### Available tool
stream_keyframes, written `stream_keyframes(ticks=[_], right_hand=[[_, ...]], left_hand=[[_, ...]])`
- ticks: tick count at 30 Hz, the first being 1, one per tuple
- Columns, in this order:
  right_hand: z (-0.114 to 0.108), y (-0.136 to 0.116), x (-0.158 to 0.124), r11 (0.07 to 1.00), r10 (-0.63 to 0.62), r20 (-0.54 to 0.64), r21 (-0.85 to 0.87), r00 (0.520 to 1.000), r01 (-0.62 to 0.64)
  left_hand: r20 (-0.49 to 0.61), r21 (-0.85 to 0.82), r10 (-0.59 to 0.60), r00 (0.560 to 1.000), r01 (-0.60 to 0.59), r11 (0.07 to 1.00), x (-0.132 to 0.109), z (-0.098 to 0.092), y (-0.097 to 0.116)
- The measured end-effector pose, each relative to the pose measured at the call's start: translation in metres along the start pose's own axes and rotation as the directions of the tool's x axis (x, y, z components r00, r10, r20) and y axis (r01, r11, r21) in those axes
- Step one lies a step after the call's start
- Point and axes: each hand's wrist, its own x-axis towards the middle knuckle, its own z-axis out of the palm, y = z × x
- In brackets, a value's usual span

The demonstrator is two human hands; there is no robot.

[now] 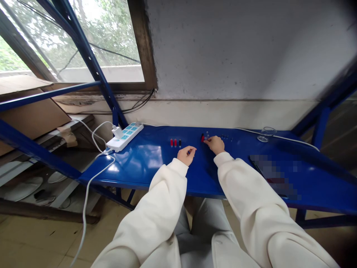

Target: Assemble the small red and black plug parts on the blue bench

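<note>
My left hand [186, 154] rests on the blue shelf top [150, 160] with its fingers curled around a small dark part that is barely visible. My right hand [215, 143] lies a little farther back and pinches a small red piece [202, 138] at its fingertips. To the left of both hands stand three small upright pieces [175, 142], two red and one black. A few tiny dark pieces [226, 137] lie just right of my right hand. Both arms wear cream-white sleeves.
A white power strip [125, 136] with a plugged-in charger and white cable sits at the shelf's back left. A clear glass dish [266, 134] stands at the back right. Blue frame struts run on both sides. Cardboard and plates lie lower left.
</note>
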Motion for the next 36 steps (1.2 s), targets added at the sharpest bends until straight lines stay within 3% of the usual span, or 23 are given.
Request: stream_keyframes(ticks=[6, 9, 13, 15, 17, 20, 22, 27, 36], right_hand=[[0.001, 0.001, 0.001, 1.000, -0.009, 0.003, -0.024, 1.000, 0.009], [-0.003, 0.002, 0.000, 0.999, 0.003, 0.026, -0.048, 1.000, -0.002], [-0.020, -0.005, -0.011, 0.992, 0.043, 0.014, -0.119, 0.999, -0.041], [-0.025, -0.017, -0.020, 0.996, -0.026, 0.018, -0.081, 0.999, 0.028], [-0.023, -0.033, -0.030, 0.985, -0.172, 0.060, 0.022, 0.983, 0.171], [-0.005, -0.056, -0.038, 0.900, -0.408, 0.123, 0.223, 0.905, 0.375], [0.012, -0.068, -0.039, 0.894, -0.417, 0.137, 0.238, 0.898, 0.379], [0.038, -0.082, -0.037, 0.903, -0.419, 0.143, 0.168, 0.897, 0.395], [0.046, -0.093, -0.036, 0.923, -0.385, 0.144, 0.071, 0.912, 0.378]], left_hand=[[-0.212, -0.026, -0.126, 0.969, 0.124, 0.992, 0.003, -0.006, 0.003], [-0.283, -0.227, -0.276, 0.919, 0.215, 0.950, 0.005, -0.012, 0.008], [-0.324, -0.522, -0.420, 0.848, 0.210, 0.827, 0.008, -0.018, 0.014], [-0.342, -0.608, -0.465, 0.817, 0.185, 0.772, 0.009, -0.020, 0.016], [-0.356, -0.659, -0.493, 0.794, 0.161, 0.734, 0.009, -0.022, 0.017], [-0.378, -0.699, -0.516, 0.769, 0.129, 0.704, 0.010, -0.023, 0.017], [-0.384, -0.712, -0.532, 0.754, 0.124, 0.691, 0.010, -0.024, 0.017], [-0.378, -0.721, -0.550, 0.744, 0.136, 0.679, 0.011, -0.025, 0.015], [-0.385, -0.748, -0.538, 0.750, 0.088, 0.658, 0.011, -0.024, 0.011]])
